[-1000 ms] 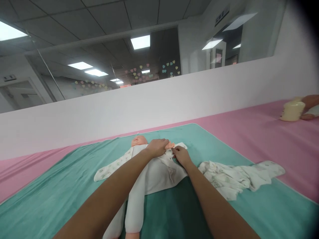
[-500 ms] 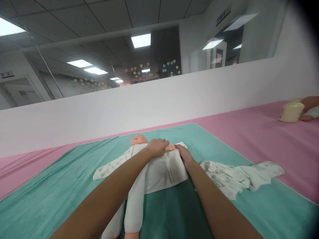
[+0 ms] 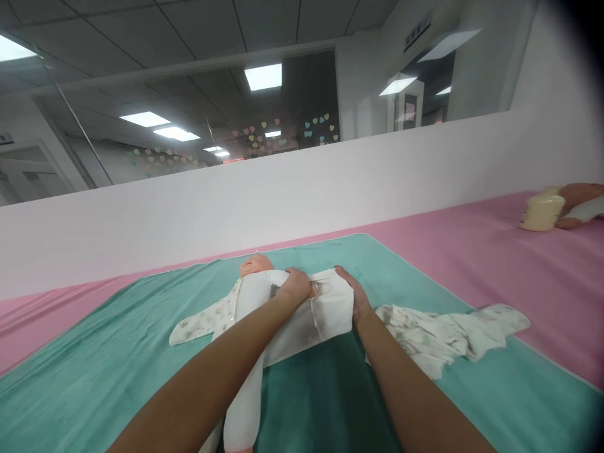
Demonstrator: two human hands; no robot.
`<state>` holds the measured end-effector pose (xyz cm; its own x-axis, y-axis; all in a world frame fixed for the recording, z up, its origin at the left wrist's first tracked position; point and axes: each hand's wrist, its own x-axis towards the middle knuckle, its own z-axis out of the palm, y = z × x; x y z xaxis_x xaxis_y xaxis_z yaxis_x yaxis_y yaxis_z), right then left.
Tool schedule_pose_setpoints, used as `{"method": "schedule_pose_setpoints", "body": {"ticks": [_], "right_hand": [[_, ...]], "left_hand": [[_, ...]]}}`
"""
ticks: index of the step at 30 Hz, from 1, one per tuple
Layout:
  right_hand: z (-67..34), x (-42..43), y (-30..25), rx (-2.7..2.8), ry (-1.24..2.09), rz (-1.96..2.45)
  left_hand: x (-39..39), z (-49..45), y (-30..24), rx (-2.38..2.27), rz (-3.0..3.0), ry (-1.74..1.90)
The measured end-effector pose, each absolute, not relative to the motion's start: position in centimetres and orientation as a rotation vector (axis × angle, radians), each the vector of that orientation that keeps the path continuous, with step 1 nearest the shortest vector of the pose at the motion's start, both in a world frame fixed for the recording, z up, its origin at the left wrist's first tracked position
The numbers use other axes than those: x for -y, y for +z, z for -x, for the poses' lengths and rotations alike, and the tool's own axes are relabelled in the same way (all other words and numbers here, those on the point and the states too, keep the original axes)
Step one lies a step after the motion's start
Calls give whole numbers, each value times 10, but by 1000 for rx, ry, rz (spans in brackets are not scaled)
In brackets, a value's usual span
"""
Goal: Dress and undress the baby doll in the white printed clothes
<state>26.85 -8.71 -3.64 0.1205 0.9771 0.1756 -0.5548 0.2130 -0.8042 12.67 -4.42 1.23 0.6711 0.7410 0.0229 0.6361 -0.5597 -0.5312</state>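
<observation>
A baby doll (image 3: 256,265) lies on its back on a green sheet (image 3: 104,352), its head toward the wall. My left hand (image 3: 296,286) is closed around the doll's arm, and a bit of the doll's hand shows beyond my fingers. The side of a white shirt (image 3: 334,302) is pulled out to the right, with its edge gripped in my right hand (image 3: 355,294). My left forearm crosses in front of the doll's body and hides part of it. Beside the doll, a printed sleeve (image 3: 201,326) lies spread to the left.
A crumpled printed baby garment (image 3: 443,333) lies right of my right forearm. On the pink sheet (image 3: 472,251) at the far right stand a pale yellow bottle (image 3: 542,211) and part of another doll (image 3: 585,200). A white wall (image 3: 212,211) with windows rises behind.
The doll's hand has gone from outside the shirt to mostly covered by cloth and my left hand. My right hand has drawn the shirt's edge up and outward.
</observation>
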Motion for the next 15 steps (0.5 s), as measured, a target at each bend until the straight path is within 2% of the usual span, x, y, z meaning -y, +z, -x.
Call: {"method": "schedule_pose_setpoints", "body": {"ticks": [10, 15], "right_hand": [[-234, 105, -20, 887, 1548, 274], [-221, 114, -19, 934, 1643, 332]], "left_hand": [[40, -129, -13, 1333, 2390, 30], [46, -126, -4, 1450, 2442, -22]]}}
